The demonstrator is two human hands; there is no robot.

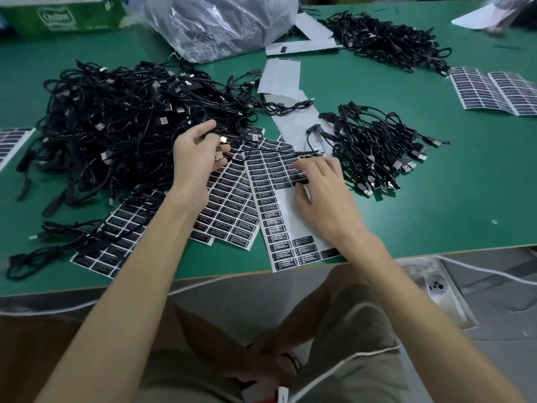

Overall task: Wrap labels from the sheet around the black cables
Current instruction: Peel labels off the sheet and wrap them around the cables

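A partly used label sheet [279,216] with black stickers lies in front of me on the green table [436,205]. My right hand [319,196] rests on it, fingertips picking at a black label near the sheet's middle. My left hand [194,155] grips a black cable [261,146] near its USB plug, at the edge of a big tangled cable pile [116,135]. The cable runs right across the sheet's top. A smaller bundle of cables [374,146] lies to the right of the sheet.
More label sheets [226,205] fan out under my left forearm; others lie at far right [494,90] and far left [11,141]. Empty backing strips [280,77], a plastic bag [220,21], a green box [64,16] and another cable pile [386,39] sit at the back.
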